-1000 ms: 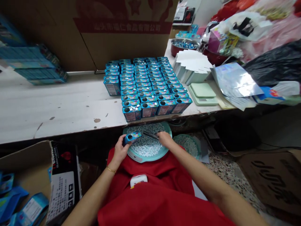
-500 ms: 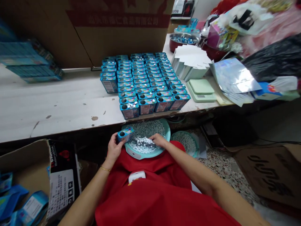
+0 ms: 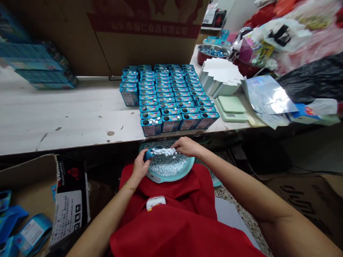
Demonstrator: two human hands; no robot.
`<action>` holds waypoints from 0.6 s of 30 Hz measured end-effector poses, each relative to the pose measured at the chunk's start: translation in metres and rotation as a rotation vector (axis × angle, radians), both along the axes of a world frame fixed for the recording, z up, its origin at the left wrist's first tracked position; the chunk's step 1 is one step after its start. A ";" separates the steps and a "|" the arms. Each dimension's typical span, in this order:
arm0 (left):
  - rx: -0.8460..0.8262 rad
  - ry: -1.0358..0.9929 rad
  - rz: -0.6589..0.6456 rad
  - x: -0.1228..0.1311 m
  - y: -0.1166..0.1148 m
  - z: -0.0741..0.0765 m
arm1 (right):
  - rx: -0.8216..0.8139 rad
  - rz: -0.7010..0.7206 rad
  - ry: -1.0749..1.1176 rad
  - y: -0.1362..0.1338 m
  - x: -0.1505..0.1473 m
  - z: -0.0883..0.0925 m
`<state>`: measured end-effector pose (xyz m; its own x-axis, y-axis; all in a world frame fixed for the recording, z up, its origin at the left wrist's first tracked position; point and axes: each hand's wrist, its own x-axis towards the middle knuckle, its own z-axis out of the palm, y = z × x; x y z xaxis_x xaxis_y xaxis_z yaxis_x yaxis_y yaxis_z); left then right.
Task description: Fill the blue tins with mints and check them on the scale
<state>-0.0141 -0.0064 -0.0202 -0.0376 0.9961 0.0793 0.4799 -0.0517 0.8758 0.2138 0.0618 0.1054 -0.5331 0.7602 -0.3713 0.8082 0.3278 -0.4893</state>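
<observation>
My left hand [image 3: 139,167] is closed around a small blue box [image 3: 149,154], which is tilted with its top end towards the right. In my right hand [image 3: 187,147] is a scoop heaped with white candy pellets [image 3: 165,152]; the pellets cover most of the scoop. Its front end meets the top of the blue box. Both are held over a light-green basin [image 3: 191,165] of the same pellets, in front of the red apron [image 3: 171,196]. Whether pellets are dropping into the box, I cannot tell.
Rows of blue boxes [image 3: 171,107] stand on the white table [image 3: 80,117], some with pellets on top. A pale-green scale [image 3: 232,107] and white card stacks [image 3: 221,76] are to their right. An open carton [image 3: 29,175] holding blue boxes stands at lower left.
My right hand has lifted the loaded scoop out of the pellets to the box mouth. My left hand has moved slightly right and tipped the box towards the scoop.
</observation>
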 end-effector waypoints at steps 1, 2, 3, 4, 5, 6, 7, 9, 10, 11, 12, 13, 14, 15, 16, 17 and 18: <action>0.004 0.008 -0.006 0.001 0.000 -0.001 | 0.046 0.031 -0.087 0.000 -0.008 0.008; 0.007 0.019 -0.014 0.002 -0.001 -0.003 | 0.083 0.054 -0.172 -0.001 -0.015 0.016; 0.012 0.031 -0.022 0.003 -0.001 -0.004 | 0.111 0.071 -0.247 -0.002 -0.023 0.023; 0.015 0.041 -0.032 0.003 -0.001 -0.005 | 0.129 0.084 -0.307 -0.003 -0.031 0.028; 0.019 0.049 -0.041 0.004 -0.001 -0.006 | 0.140 0.097 -0.349 -0.004 -0.038 0.033; 0.023 0.053 -0.047 0.004 -0.001 -0.006 | 0.148 0.108 -0.377 -0.005 -0.045 0.037; 0.024 0.057 -0.048 0.005 -0.001 -0.007 | 0.156 0.116 -0.393 -0.007 -0.050 0.041; 0.020 0.063 -0.042 0.005 -0.001 -0.006 | 0.176 0.123 -0.402 -0.010 -0.054 0.046; 0.013 0.061 -0.036 0.005 -0.001 -0.006 | 0.186 0.121 -0.402 -0.011 -0.051 0.048; 0.004 0.053 -0.026 0.004 -0.001 -0.005 | 0.197 0.116 -0.400 -0.012 -0.046 0.049; -0.006 0.040 -0.013 0.002 -0.002 -0.005 | 0.206 0.109 -0.394 -0.013 -0.037 0.048; -0.013 0.024 0.001 0.000 -0.003 -0.004 | 0.213 0.097 -0.379 -0.013 -0.026 0.045; -0.016 0.007 0.015 -0.002 -0.004 -0.004 | 0.217 0.080 -0.354 -0.014 -0.014 0.039; -0.015 -0.006 0.027 -0.005 -0.005 -0.004 | 0.215 0.059 -0.321 -0.014 -0.001 0.030; -0.009 -0.015 0.035 -0.008 -0.006 -0.004 | 0.204 0.031 -0.289 -0.014 0.010 0.017; -0.001 -0.020 0.040 -0.011 -0.008 -0.004 | 0.184 -0.002 -0.265 -0.015 0.019 0.001; 0.007 -0.026 0.046 -0.014 -0.009 -0.004 | 0.141 -0.033 -0.268 -0.016 0.025 -0.017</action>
